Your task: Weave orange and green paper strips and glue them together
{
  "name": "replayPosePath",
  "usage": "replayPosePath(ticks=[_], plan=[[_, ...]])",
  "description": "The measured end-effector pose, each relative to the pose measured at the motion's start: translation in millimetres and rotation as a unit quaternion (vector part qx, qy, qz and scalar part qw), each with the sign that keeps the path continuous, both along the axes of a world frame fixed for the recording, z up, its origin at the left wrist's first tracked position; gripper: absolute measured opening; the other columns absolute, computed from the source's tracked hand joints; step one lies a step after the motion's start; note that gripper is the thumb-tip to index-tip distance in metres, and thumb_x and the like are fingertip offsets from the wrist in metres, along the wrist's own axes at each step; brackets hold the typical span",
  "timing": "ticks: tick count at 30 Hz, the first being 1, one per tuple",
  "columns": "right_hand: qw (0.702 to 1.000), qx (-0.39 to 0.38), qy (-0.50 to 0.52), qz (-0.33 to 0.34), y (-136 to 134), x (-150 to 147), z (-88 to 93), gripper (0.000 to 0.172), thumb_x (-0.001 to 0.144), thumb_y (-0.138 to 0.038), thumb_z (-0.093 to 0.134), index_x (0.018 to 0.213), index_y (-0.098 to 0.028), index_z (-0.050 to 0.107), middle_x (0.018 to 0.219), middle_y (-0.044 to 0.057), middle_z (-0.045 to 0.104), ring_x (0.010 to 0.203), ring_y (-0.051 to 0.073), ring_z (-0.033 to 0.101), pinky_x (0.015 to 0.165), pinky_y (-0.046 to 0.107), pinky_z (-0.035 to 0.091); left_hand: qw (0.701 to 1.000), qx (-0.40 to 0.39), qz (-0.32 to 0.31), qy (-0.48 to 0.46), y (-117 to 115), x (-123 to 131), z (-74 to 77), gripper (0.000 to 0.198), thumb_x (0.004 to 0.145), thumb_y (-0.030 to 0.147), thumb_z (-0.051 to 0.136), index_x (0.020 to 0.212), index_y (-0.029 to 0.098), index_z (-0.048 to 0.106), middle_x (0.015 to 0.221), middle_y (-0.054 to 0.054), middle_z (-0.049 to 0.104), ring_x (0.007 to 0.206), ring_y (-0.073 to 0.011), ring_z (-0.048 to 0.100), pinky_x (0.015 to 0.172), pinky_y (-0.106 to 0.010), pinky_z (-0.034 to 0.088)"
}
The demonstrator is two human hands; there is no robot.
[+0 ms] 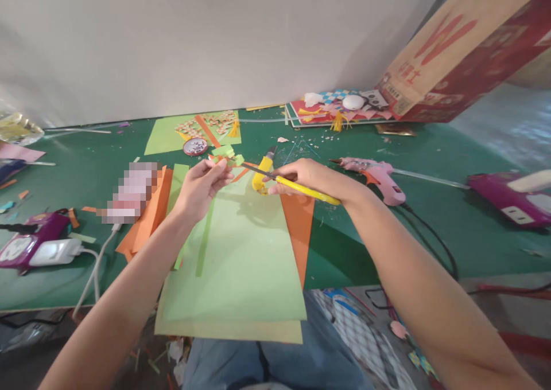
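My left hand (202, 184) pinches a small folded piece of green and orange paper (227, 153) between thumb and fingers. My right hand (303, 176) grips yellow-handled scissors (305, 190), whose blades point left and reach the edge of that paper piece. Whether the blades are parted is hard to make out. Just beyond the right fingers lies a yellow utility knife (262, 172), partly covered by the scissors. Below both hands, light green paper sheets (241, 264) hang over the table's front edge, with an orange sheet (299, 229) beneath them.
A pink glue gun (379, 178) rests at the right, its cord trailing forward. Purple power strips (510, 198) stand at both sides. Orange paper (148, 218) lies left of the sheets. Behind are a small round dish (195, 146) and a paper bag (456, 51).
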State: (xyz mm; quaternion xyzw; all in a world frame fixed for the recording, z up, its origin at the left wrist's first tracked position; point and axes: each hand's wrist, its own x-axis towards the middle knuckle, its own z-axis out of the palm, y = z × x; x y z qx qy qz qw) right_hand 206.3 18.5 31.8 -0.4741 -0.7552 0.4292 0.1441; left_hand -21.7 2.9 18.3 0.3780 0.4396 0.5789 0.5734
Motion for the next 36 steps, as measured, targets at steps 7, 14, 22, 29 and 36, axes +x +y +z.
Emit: replayPosePath(ticks=[7, 14, 22, 29, 36], plan=[[1.000, 0.008, -0.010, 0.000, -0.9, -0.8, 1.0, 0.042, 0.069, -0.051, 0.068, 0.097, -0.021, 0.072, 0.060, -0.003, 0.047, 0.053, 0.009, 0.040, 0.049, 0.025, 0.026, 1.000, -0.001, -0.006, -0.002, 0.4, -0.4, 0.2, 0.031, 0.065, 0.022, 0.081, 0.061, 0.014, 0.051, 0.060, 0.001, 0.062, 0.060, -0.0072, 0.062, 0.059, -0.016, 0.051], [1.000, 0.011, -0.011, -0.005, -3.9, -2.8, 4.0, 0.042, 0.069, -0.054, 0.067, 0.094, -0.020, 0.073, 0.061, -0.002, 0.050, 0.054, 0.010, 0.042, 0.051, 0.026, 0.027, 1.000, 0.001, -0.009, -0.003, 1.1, -0.3, -2.1, 0.031, 0.066, 0.022, 0.081, 0.062, 0.015, 0.051, 0.062, 0.002, 0.062, 0.060, -0.0066, 0.063, 0.060, -0.016, 0.050], [1.000, 0.015, -0.009, -0.003, -3.2, -2.0, 3.0, 0.044, 0.069, -0.055, 0.066, 0.096, -0.021, 0.073, 0.059, -0.003, 0.049, 0.053, 0.009, 0.040, 0.050, 0.026, 0.025, 1.000, 0.001, -0.007, -0.008, 0.7, 1.0, -0.7, 0.031, 0.066, 0.020, 0.080, 0.062, 0.015, 0.050, 0.062, 0.002, 0.061, 0.060, -0.0065, 0.062, 0.059, -0.015, 0.050], [1.000, 0.016, -0.008, -0.001, -3.7, -1.6, 3.7, 0.044, 0.069, -0.055, 0.066, 0.096, -0.021, 0.073, 0.059, -0.002, 0.049, 0.052, 0.010, 0.039, 0.050, 0.027, 0.026, 1.000, -0.002, -0.008, -0.005, 0.7, 0.5, -0.6, 0.031, 0.067, 0.020, 0.079, 0.062, 0.015, 0.049, 0.064, 0.001, 0.061, 0.061, -0.0064, 0.062, 0.061, -0.016, 0.051], [0.999, 0.030, -0.012, -0.003, -5.9, -2.1, 5.9, 0.047, 0.067, -0.058, 0.067, 0.094, -0.020, 0.073, 0.059, -0.003, 0.042, 0.055, 0.009, 0.032, 0.052, 0.026, 0.023, 1.000, -0.003, -0.014, -0.008, 1.0, -0.1, -1.0, 0.032, 0.066, 0.020, 0.080, 0.062, 0.015, 0.048, 0.064, 0.002, 0.061, 0.061, -0.0061, 0.061, 0.062, -0.016, 0.050]])
